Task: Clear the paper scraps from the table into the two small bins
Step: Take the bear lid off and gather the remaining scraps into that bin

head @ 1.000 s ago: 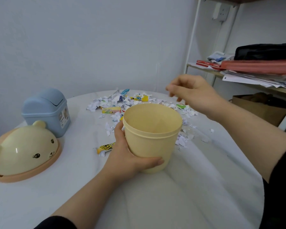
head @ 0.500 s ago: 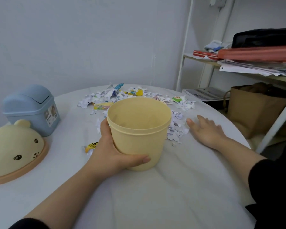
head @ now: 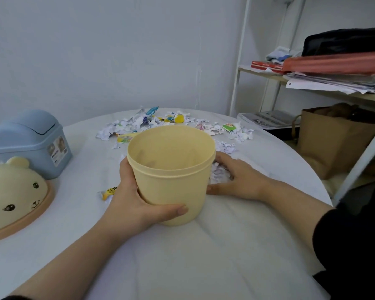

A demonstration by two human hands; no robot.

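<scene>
My left hand (head: 136, 198) grips the open yellow bin (head: 171, 169) from its left side, thumb across the front wall; the bin stands on the white table (head: 204, 256). My right hand (head: 236, 180) lies on the table just right of the bin, fingers cupped around a small heap of white scraps (head: 219, 173) against the bin's wall. More paper scraps and coloured wrappers (head: 171, 124) are strewn behind the bin. A blue swing-lid bin (head: 30, 144) stands at the left. A yellow wrapper (head: 109, 191) lies by my left wrist.
The yellow bin's bear-faced lid (head: 13, 195) lies on the table at the left front. A white shelf rack (head: 312, 79) with books and papers stands at the right, with a brown paper bag (head: 329, 144) below it beside the table's edge.
My right hand came down from above the scraps to the table, then slid left, dragging scraps against the yellow bin. My left hand kept its grip on the bin.
</scene>
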